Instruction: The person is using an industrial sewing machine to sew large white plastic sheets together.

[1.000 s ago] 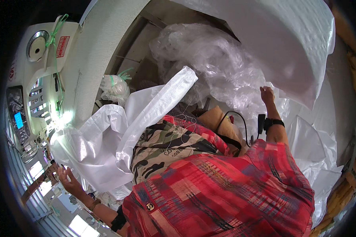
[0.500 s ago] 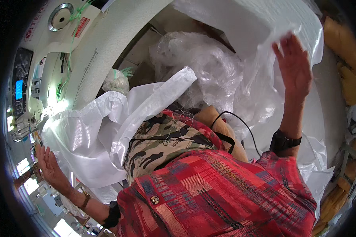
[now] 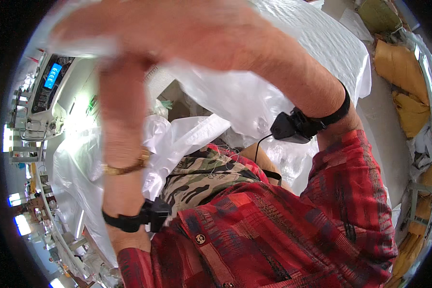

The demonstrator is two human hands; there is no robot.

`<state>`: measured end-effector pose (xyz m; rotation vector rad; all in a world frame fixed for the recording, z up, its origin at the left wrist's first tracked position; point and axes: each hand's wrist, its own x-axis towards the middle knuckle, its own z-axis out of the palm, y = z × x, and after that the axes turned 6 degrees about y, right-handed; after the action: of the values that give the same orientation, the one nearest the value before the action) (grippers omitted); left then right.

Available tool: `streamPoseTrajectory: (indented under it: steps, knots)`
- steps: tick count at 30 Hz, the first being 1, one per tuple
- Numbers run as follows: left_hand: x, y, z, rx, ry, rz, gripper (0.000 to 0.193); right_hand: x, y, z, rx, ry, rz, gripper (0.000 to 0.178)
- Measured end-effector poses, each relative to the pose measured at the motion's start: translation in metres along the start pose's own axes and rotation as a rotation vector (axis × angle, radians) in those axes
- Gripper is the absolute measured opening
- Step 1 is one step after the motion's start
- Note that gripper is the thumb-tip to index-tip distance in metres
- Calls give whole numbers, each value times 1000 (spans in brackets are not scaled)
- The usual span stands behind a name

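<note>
My right hand [image 3: 177, 33] is blurred by motion and reaches across the top of the view toward the left. Below it my left hand [image 3: 122, 89] points upward, smeared as well, its fingers hidden behind the right hand. What either hand holds, if anything, does not show. A large white plastic sheet [image 3: 317, 38] hangs behind the right forearm. Another white woven plastic piece [image 3: 89, 158] lies bunched over the machine bed and toward my lap, beside the left forearm.
A sewing machine head [image 3: 48, 101] with a lit blue display stands at the left, its lamp glowing. Crumpled clear plastic [image 3: 293, 161] lies beyond my lap. Brown cardboard-like pieces [image 3: 401, 67] line the right side. A black cable [image 3: 258, 149] runs near my right wrist.
Both hands, spread wide apart before, have come together at the upper left, the right one crossing over the left. The large white sheet has shifted further left behind the right arm.
</note>
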<state>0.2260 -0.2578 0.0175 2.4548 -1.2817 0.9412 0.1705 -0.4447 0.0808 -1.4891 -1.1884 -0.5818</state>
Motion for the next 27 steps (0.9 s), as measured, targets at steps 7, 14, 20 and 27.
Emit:
streamPoseTrajectory:
  steps: [7,14,20,27]
  knots:
    - [-91,-170,-176,72,97,-506,27,-106,18,-9,-440,-24,576,106]
    - [-299,-288,-406,664,-94,-941,30,-281,51,70,-673,-403,1169,76]
    - [-389,-317,-517,1133,-480,-1139,32,-197,46,18,-629,254,1403,46]
    - [-201,-187,-349,32,12,-678,40,13,48,-9,-528,322,493,24]
